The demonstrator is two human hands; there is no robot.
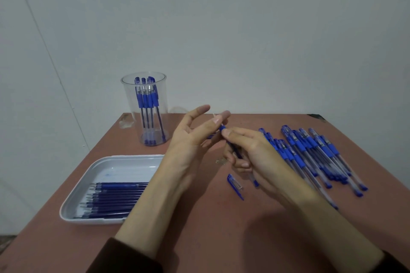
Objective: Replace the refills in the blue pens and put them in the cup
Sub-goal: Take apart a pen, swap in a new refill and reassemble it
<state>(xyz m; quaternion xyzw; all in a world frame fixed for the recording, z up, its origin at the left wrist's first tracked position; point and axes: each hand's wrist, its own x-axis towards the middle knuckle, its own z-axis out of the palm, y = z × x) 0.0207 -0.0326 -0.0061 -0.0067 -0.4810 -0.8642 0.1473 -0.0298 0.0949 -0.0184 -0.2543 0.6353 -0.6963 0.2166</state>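
Gripping a blue pen (pixel 234 150) above the middle of the table (pixel 199 232), the right hand (pixel 255 157) curls its fingers round the barrel. The left hand (pixel 190 137) pinches the pen's far tip between thumb and a fingertip, with its forefinger held out loosely. Just near of the hands a loose pen cap (pixel 235 186) lies on the table, with a heap of loose blue pens (pixel 310 153) to the right. A white tray (pixel 73 201) of refills (pixel 115 197) sits near left, and a clear cup (pixel 127 97) at the far left holds a few finished pens (pixel 145 99) standing upright.
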